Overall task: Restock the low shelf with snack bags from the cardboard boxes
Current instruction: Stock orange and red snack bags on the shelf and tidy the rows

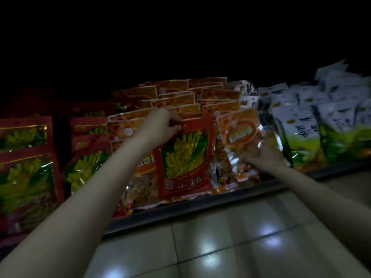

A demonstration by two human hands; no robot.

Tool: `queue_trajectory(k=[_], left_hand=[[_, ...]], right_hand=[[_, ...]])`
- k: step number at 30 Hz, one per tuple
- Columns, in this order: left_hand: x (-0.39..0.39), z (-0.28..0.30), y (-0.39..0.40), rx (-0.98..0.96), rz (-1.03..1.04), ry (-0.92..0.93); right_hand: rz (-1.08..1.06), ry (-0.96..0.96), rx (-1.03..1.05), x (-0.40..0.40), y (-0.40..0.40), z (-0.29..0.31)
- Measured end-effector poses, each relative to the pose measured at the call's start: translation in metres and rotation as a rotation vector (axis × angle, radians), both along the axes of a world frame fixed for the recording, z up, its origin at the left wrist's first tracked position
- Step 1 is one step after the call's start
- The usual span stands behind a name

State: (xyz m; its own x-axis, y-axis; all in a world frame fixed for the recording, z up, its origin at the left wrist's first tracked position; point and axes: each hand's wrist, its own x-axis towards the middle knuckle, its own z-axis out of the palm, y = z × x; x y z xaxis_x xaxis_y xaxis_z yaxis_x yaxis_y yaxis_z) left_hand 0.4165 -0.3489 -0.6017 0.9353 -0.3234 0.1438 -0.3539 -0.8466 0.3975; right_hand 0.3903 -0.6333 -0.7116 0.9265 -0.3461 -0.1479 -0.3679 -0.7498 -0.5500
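Red bag (pixel 185 157) stands at frame centre on the shelf (pixel 200 207) edge; left hand (pixel 162 125) pinches its top corner. Right hand (pixel 265 155) presses, fingers spread, on an orange bag (pixel 239 133) alongside. White bags (pixel 321 109) fill the right, red rows (pixel 26 157) the left. Print unreadable.

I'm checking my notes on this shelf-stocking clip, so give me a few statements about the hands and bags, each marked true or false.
1. The left hand grips the top edge of a red bag with yellow artwork. True.
2. The right hand hangs free above the floor. False: it presses on an orange bag at the shelf.
3. White and green bags stand right of the orange ones. True.
4. A cardboard box sits on the tiled floor. False: no box is in view.
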Motion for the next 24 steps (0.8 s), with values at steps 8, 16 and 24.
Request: queue_trajectory(k=[8, 16, 24], left_hand=[[-0.004, -0.013, 0.008, -0.034, 0.081, 0.053], [0.001, -0.014, -0.006, 0.002, 0.072, 0.014], [0.004, -0.017, 0.002, -0.038, 0.085, 0.024]], right_hand=[[0.273, 0.279, -0.113, -0.014, 0.02, -0.038], [0.212, 0.276, -0.183, -0.007, 0.031, -0.041], [0.1, 0.158, -0.194, 0.01, 0.041, -0.051]])
